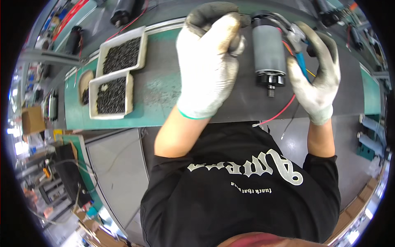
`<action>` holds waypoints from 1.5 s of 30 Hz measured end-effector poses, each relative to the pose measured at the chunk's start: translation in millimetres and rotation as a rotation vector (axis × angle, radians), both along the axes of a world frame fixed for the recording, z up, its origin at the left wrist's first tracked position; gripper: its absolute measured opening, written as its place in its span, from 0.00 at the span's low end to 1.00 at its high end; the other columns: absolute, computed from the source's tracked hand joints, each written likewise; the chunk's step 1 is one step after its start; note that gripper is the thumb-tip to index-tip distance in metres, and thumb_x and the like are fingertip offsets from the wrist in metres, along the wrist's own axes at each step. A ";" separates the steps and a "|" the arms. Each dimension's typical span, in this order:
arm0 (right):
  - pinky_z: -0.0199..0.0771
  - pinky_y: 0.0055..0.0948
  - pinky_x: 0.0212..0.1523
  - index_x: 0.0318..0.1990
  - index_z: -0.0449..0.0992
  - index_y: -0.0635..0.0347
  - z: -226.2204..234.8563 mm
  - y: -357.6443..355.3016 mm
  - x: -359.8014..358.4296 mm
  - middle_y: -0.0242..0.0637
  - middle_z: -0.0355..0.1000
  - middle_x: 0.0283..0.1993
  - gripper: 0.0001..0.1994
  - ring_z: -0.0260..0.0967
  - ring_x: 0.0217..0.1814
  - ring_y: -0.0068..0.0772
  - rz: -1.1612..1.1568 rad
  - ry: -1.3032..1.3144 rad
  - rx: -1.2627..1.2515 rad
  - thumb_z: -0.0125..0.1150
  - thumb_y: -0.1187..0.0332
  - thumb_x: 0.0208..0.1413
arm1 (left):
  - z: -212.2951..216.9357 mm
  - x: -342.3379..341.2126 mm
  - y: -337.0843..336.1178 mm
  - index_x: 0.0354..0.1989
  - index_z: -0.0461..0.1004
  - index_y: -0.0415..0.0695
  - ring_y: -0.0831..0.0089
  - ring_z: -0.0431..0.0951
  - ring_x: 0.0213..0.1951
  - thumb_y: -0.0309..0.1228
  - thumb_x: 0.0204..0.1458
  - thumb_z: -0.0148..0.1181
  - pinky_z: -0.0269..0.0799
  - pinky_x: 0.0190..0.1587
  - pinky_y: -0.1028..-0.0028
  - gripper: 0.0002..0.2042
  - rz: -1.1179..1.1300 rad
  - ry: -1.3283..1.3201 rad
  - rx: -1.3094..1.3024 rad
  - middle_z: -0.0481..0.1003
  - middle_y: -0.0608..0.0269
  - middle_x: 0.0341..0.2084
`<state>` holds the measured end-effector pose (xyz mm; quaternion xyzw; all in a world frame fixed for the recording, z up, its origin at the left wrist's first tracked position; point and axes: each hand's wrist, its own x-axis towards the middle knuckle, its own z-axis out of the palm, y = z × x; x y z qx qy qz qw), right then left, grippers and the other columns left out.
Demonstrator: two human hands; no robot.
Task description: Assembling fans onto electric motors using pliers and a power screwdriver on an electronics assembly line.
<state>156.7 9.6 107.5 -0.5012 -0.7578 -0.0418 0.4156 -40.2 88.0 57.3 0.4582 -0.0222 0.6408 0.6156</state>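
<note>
A grey cylindrical motor (269, 49) with a black end cap and a short shaft is held up above the dark belt (247, 103). My left hand (210, 57), in a white glove with grey fingertips, grips its far end. My right hand (317, 70), gloved the same way, is closed on blue-handled pliers (299, 51) whose jaws sit at the motor's top right. A red wire (279, 115) and a thin black wire hang from the motor down toward my chest.
Two white trays (142, 45) of small dark screws sit at the left on the green bench (78, 111). More dark motors (122, 11) with red wires lie further along. Light blue cylinders (372, 127) sit at the right edge.
</note>
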 end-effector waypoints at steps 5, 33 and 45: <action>0.72 0.33 0.47 0.51 0.77 0.61 6.1 -0.8 10.1 0.42 0.72 0.46 0.24 0.69 0.46 0.35 -0.166 -0.367 0.186 0.66 0.73 0.41 | 37.6 47.0 -44.2 0.42 0.72 0.38 0.79 0.68 0.21 0.21 0.55 0.57 0.63 0.26 0.78 0.07 -0.010 -0.213 -0.544 0.75 0.59 0.29; 0.73 0.34 0.46 0.49 0.76 0.58 7.9 7.8 22.5 0.44 0.72 0.43 0.22 0.71 0.43 0.43 -0.112 -0.256 0.066 0.61 0.74 0.40 | 14.2 61.8 -14.1 0.39 0.70 0.36 0.80 0.68 0.21 0.21 0.54 0.58 0.63 0.25 0.80 0.06 0.184 -0.083 -0.086 0.74 0.62 0.26; 0.74 0.30 0.34 0.49 0.72 0.60 -103.4 95.5 105.8 0.29 0.70 0.27 0.16 0.72 0.31 0.30 0.393 1.375 -1.050 0.52 0.68 0.54 | -29.8 98.2 68.5 0.55 0.62 0.24 0.45 0.71 0.55 0.56 0.50 0.53 0.65 0.59 0.62 0.40 0.399 1.472 -0.335 0.70 0.31 0.50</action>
